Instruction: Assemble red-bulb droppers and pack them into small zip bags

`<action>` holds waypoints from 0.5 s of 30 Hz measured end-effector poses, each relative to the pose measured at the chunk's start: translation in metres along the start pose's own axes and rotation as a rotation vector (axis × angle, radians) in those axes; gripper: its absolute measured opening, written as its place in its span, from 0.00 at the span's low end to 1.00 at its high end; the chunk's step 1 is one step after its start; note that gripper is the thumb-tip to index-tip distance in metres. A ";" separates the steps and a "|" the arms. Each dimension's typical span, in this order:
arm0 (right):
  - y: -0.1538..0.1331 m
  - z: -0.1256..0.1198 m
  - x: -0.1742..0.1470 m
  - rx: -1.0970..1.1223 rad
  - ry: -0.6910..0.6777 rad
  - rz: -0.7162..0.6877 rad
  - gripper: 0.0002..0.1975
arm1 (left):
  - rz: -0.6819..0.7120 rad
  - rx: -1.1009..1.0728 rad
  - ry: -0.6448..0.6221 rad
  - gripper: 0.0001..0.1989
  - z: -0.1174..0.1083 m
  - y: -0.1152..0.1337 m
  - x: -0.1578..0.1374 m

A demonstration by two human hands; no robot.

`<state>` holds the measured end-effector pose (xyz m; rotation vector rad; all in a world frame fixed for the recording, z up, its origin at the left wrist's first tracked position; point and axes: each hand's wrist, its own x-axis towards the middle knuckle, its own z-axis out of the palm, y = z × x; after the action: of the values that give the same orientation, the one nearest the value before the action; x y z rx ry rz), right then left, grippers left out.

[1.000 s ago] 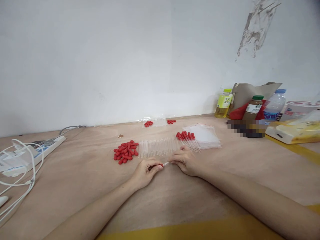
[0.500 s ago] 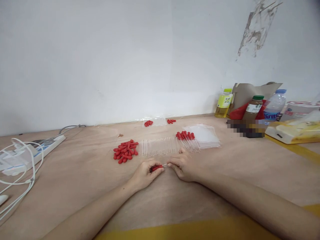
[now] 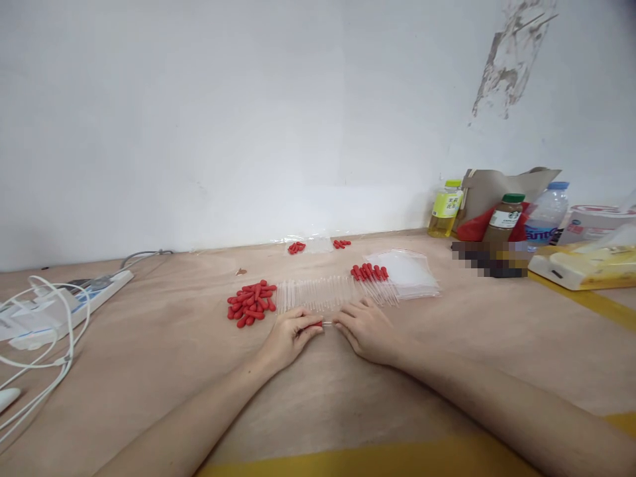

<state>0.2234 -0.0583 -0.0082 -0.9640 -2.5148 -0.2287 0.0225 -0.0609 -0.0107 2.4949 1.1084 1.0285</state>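
Note:
My left hand (image 3: 293, 336) is closed round a red rubber bulb (image 3: 314, 324). My right hand (image 3: 365, 329) pinches a thin clear dropper tube (image 3: 327, 323), whose visible end meets the bulb; how deep it sits inside is hidden by my fingers. Beyond my hands lies a row of loose clear tubes (image 3: 311, 291). A heap of red bulbs (image 3: 248, 301) is left of that row. At its right end, assembled droppers (image 3: 368, 272) with red bulbs lie side by side, partly over a stack of clear plastic bags (image 3: 410, 273).
Small packs of red bulbs (image 3: 297, 248) and tubes lie by the wall. On the left are a power strip (image 3: 106, 291) and white cables (image 3: 69, 331). Bottles, including a yellow-capped one (image 3: 446, 209), a grey bag (image 3: 479, 189) and a tissue pack (image 3: 579, 265) stand at right.
My left hand has turned so that its fingers cover more of the red bulb. Both hands stay close together, joined by the tube. The view has shifted slightly.

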 end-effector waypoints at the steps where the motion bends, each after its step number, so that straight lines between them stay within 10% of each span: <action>1: 0.001 -0.001 0.000 -0.032 0.017 0.006 0.11 | -0.014 0.008 0.020 0.11 0.000 -0.001 -0.001; 5: 0.020 -0.004 0.002 -0.055 0.126 0.182 0.10 | -0.146 -0.021 0.087 0.22 0.000 -0.005 -0.003; 11: 0.074 -0.010 0.007 0.138 0.181 0.818 0.11 | -0.114 0.066 -0.095 0.07 -0.001 -0.005 0.000; 15: 0.088 -0.013 0.014 0.110 0.136 0.939 0.11 | -0.106 0.079 -0.114 0.07 -0.001 -0.002 0.000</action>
<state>0.2771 0.0112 0.0098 -1.8571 -1.6903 0.1324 0.0205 -0.0592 -0.0106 2.4899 1.2532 0.8180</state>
